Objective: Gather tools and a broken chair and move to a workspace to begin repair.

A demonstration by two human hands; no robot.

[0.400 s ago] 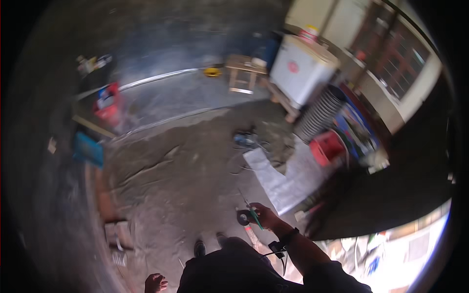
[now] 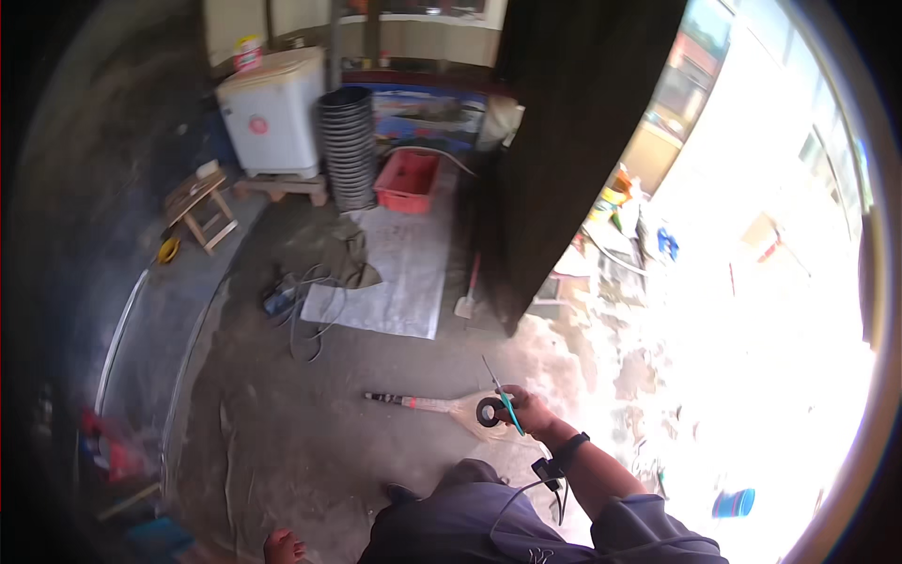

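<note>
My right hand is closed around a screwdriver with a teal handle, its thin shaft pointing up and to the left. A roll of black tape is held against the screwdriver by the same hand. Beneath them on the floor lies what looks like a broom, with a dark handle end and a pale flared head. My left hand hangs low at the bottom edge, partly cut off. Its fingers are loosely curled and I see nothing in them.
Ahead, a pale sheet lies on the floor beside a corded blue tool. Behind are a red crate, stacked black buckets, a white appliance and a wooden stool. A dark door-like panel borders a bright doorway.
My view has swung to the right, bringing the bright doorway and the broom more fully into sight. The screwdriver and tape stay in my right hand.
</note>
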